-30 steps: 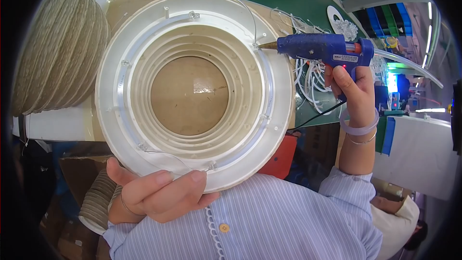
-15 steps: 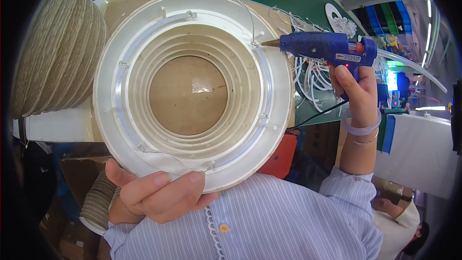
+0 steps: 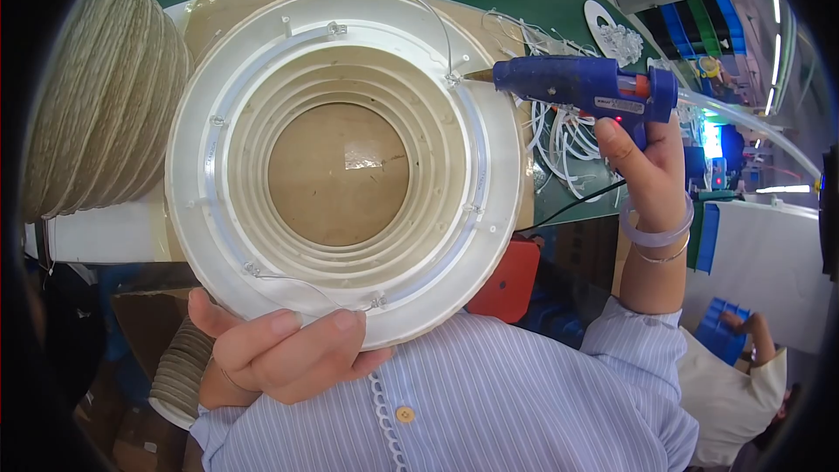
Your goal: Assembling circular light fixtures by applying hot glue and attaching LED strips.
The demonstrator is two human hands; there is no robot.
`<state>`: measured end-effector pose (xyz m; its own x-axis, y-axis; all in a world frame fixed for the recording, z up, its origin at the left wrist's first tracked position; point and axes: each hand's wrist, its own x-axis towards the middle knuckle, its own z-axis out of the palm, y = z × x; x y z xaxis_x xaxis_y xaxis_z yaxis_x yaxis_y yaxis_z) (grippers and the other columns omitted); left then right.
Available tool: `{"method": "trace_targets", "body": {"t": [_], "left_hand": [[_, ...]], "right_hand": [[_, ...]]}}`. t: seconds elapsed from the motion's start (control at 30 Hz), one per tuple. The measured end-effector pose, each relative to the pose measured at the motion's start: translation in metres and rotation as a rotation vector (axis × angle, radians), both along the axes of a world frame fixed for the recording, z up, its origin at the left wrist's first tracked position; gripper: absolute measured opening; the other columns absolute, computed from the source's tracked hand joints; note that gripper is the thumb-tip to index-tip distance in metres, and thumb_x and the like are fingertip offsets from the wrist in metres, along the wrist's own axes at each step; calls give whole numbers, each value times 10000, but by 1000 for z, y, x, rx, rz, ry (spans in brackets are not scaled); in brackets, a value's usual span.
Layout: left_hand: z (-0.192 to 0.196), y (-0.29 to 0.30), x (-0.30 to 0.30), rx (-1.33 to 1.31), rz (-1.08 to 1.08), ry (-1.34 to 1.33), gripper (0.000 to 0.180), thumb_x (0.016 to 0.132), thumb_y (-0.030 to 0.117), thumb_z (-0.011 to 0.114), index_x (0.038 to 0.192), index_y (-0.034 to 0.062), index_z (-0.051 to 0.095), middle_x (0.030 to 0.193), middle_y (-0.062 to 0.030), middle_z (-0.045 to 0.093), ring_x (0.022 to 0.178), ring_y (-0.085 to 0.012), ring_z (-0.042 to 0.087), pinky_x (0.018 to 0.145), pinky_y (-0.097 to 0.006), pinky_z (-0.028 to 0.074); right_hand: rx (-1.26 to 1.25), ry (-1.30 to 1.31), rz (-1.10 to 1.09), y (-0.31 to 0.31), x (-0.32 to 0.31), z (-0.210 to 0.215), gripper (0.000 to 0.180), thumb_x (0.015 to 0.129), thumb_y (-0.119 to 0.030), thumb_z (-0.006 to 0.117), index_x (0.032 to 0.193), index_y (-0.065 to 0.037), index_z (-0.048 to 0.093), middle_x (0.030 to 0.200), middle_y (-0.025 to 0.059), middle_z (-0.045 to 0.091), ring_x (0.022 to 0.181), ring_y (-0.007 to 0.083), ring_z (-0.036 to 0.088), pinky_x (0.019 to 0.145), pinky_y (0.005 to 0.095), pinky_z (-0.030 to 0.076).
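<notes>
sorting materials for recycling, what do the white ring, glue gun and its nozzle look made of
White ring: probably plastic, satin; moulded ridges, soft sheen. Glue gun: likely hard plastic; smooth, slightly shiny blue shell. Nozzle: apparently metal, from its dull brassy tone.

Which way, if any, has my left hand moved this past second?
No. Judged against the brown board seen through the white ring, your left hand stays put, fingertips beside the same clear clip.
</notes>
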<state>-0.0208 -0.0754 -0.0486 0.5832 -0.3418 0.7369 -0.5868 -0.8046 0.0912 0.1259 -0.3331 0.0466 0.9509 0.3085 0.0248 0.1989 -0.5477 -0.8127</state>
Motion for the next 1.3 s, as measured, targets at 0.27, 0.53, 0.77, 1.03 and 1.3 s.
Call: {"method": "trace_targets", "body": {"t": [0.27, 0.53, 0.77, 1.03, 1.3], "left_hand": [[2, 1, -5, -92, 104, 14, 173, 680, 406, 583, 732, 245, 546, 866, 121, 511, 931, -113, 386, 983, -482, 151], [17, 10, -18, -200, 210, 105, 339, 676, 445, 541, 867, 169, 589, 887, -20, 507, 874, -201, 417, 947, -443, 196], [13, 37, -14, -501, 426, 60, 364, 661, 201, 579, 985, 47, 516, 863, -107, 491, 770, -252, 432, 754, -366, 339], [15, 53, 21, -1192, 165, 789, 354, 829, 115, 457, 1157, -12, 416, 567, 28, 424, 494, -36, 351, 450, -175, 292], [28, 51, 24, -875, 262, 765, 261, 828, 119, 398, 1036, -2, 498, 614, -105, 557, 492, -145, 530, 480, -262, 411]], "right_hand": [[-351, -432, 290, 2, -11, 1, 275, 651, -77, 641, 881, 24, 528, 729, 71, 557, 615, 123, 517, 570, 242, 417], [-107, -298, 204, -11, -18, -27, 185, 675, -76, 625, 827, 12, 569, 697, 82, 566, 629, 162, 542, 585, 242, 423], [244, 55, 89, -13, -16, -23, 172, 768, -79, 530, 918, 4, 518, 834, 108, 588, 550, 44, 453, 482, 165, 369], [686, 157, -68, -22, 8, -46, 255, 810, -209, 451, 885, 27, 512, 779, 94, 581, 448, 53, 390, 388, 177, 327], [492, 4, -182, -55, 7, -114, 213, 815, -181, 490, 944, -14, 521, 795, 33, 592, 472, 29, 398, 428, 155, 317]]}}
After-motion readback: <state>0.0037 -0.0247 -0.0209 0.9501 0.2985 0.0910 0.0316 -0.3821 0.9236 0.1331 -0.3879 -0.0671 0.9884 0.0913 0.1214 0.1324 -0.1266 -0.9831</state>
